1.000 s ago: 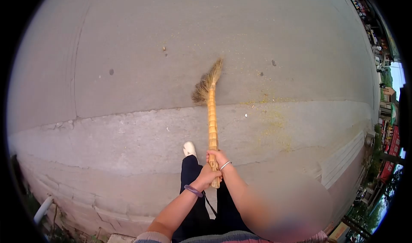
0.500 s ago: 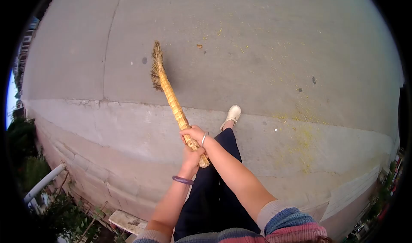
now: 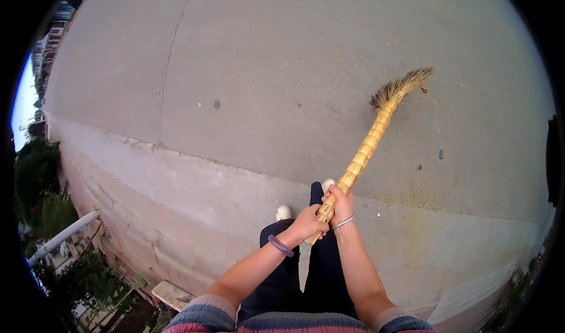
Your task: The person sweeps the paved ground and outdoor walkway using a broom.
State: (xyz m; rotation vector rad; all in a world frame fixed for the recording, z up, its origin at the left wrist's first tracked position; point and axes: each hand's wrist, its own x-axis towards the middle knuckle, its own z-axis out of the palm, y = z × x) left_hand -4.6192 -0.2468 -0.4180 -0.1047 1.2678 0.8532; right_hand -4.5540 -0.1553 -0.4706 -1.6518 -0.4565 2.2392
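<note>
A straw broom [image 3: 366, 150] with a long banded handle slants up and to the right across the view, its bristles at the grey pavement [image 3: 265, 86]. My left hand [image 3: 308, 223], below a purple bangle, is wrapped round the handle near its butt end. Just above it, my right hand [image 3: 340, 205], with a silver bangle at the wrist, grips the same handle. A small brown scrap [image 3: 424, 90] lies beside the bristle tips. Yellow bits [image 3: 415, 227] are scattered on the ground at the right.
My two pale shoes [image 3: 283, 212] stand near the seam between road and paler concrete strip [image 3: 194, 186]. At the lower left are a white pipe [image 3: 63, 237], plants [image 3: 56, 215] and a pale slab [image 3: 172, 295]. Dark spots mark the pavement.
The broom head has swung from the left across to the right, and the handle now leans right. Both hands have moved right with it, still gripping. Both shoes now show.
</note>
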